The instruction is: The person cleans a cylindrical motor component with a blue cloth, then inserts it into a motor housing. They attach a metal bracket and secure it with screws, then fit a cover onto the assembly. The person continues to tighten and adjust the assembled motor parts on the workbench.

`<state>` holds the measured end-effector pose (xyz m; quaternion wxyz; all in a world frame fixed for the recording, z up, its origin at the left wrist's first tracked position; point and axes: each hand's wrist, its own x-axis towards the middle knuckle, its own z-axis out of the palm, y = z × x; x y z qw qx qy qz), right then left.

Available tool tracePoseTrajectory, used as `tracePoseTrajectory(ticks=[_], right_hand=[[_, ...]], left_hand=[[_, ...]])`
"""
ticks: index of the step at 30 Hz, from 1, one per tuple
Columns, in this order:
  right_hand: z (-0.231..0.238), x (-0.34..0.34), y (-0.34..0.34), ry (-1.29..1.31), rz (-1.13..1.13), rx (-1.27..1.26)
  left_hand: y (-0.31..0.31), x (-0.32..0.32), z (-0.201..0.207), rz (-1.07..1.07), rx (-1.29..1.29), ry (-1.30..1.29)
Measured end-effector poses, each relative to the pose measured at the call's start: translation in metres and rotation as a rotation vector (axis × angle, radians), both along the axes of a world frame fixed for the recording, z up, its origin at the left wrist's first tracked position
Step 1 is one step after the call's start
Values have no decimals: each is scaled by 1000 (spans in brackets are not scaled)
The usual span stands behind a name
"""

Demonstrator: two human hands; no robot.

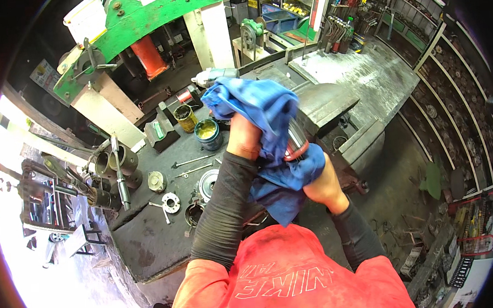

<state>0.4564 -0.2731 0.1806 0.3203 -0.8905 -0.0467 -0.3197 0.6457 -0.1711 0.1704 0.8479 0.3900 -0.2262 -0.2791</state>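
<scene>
Both my hands are up in front of me with blue cloth (260, 100) bunched about a shiny metal part with a reddish band (296, 147). My left hand (244, 137) is closed on the upper cloth, which drapes over its fingers. Lower and to the right, my right hand (323, 188) grips the cloth around the part's lower end. Most of the part is covered, so its kind does not show. Below and left of the hands, a bench (142, 237) bears a round silver part (208, 184), a flanged disc (171, 202) and slim tools (194, 170).
A blue tub of yellowish grease (207, 132) and a yellow can (185, 118) stand on the bench, near an impact wrench (214, 76). Just beyond my right hand is a vise (328, 108). A green press frame (156, 19) rises behind; shelves (449, 93) line the right.
</scene>
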Motion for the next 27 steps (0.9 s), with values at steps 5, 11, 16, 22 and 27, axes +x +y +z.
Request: tracePoseTrajectory(ticks=[5,11,16,22,27], right_hand=[[12,-29,-6,-208,-170,204],[-29,12,24,-371,-332,156],[-55,29,15,-279,13,1358],[-37,-30,5,246,-136,363],[47,-66,-12,363,-96,124]], left_hand=[[10,1,7,152,-214,161],[-3,-20,-12,166,-99,200],[-11,-57,-14,154,-78,144],[-6,-18,-22,131,-120,345],[1,11,-41,33,-217,393]])
